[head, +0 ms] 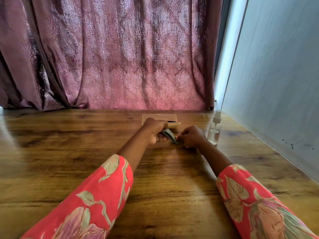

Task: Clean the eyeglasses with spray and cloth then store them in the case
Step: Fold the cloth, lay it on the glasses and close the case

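Observation:
A grey-green cloth [170, 134] is pinched between both hands just above the wooden table [86, 152]. My left hand [154, 131] is curled around its far end. My right hand [192, 137] grips its near end. Right behind my left hand lies a beige eyeglass case [160, 117], open, with something dark showing inside at its right part. The eyeglasses themselves are not clearly visible. A clear spray bottle [214, 129] with a white nozzle stands upright just right of my right hand.
A patterned maroon curtain [120, 57] hangs along the table's far edge. A pale wall panel [276, 83] runs along the right edge of the table, close to the bottle. Red floral sleeves cover both forearms.

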